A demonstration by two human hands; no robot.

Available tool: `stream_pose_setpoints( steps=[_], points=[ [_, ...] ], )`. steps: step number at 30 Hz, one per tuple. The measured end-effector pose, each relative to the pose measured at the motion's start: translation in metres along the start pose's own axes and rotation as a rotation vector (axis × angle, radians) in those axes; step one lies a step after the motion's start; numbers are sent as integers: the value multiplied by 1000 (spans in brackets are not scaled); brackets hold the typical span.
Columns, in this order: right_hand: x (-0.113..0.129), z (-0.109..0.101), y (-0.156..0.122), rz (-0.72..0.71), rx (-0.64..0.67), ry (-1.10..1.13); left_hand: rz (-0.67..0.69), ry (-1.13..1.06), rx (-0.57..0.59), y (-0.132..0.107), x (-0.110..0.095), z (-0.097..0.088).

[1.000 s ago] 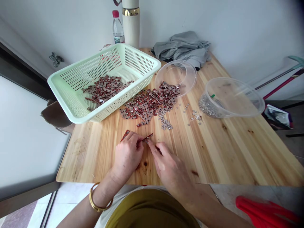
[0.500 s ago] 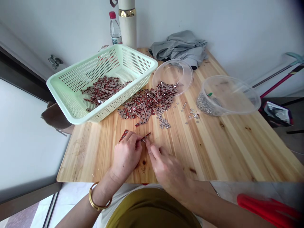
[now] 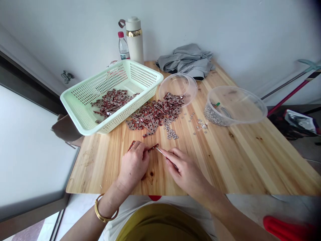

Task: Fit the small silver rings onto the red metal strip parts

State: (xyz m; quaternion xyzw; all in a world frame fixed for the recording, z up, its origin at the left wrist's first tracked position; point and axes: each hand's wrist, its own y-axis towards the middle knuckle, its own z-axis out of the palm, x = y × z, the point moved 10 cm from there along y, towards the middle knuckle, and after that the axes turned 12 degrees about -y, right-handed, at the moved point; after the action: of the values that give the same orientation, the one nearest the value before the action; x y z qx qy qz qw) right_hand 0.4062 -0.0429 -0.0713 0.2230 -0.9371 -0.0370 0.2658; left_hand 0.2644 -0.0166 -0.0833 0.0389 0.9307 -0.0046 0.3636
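My left hand (image 3: 135, 162) is closed on a narrow reddish-brown strip (image 3: 153, 147), whose end sticks out to the right of the fingers. More reddish-brown strip (image 3: 131, 145) with metal round spots shows past the knuckles on the left. Between the fingers of my right hand (image 3: 187, 170) is a thin silver metal tool (image 3: 161, 152), its tip at the strip's free end. Whether it is tweezers I cannot tell. Beyond the hands lies a heap of similar strips (image 3: 150, 117), with small silver discs (image 3: 172, 133) loose at its right side.
A pale green basket (image 3: 110, 129) holding more strips stands at the left. Behind the heap is a clear round lid (image 3: 192, 90); to the right, a clear tub (image 3: 238, 121) contains many discs. Grey cloth (image 3: 187, 58), a bottle (image 3: 123, 48) and a cream flask (image 3: 135, 47) are at the back.
My right hand has shifted slightly right and drawn back from the left fingers, exposing the thin metal tool. My left hand keeps hold of the strip. The camera view has tilted up.
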Motion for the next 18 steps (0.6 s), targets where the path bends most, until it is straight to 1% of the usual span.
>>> stream_pose_setpoints(
  steps=[5,10,14,18],
  points=[
    [-1,12,1,16,7,-116,-11,6,13,0,-4,1],
    [-1,15,1,29,31,-156,-35,58,3,-1,-7,4],
    [-1,14,1,32,36,-127,-67,81,9,0,-7,6],
    [-4,9,-1,43,-4,-51,-94,107,32,2,-8,7]
  ],
)
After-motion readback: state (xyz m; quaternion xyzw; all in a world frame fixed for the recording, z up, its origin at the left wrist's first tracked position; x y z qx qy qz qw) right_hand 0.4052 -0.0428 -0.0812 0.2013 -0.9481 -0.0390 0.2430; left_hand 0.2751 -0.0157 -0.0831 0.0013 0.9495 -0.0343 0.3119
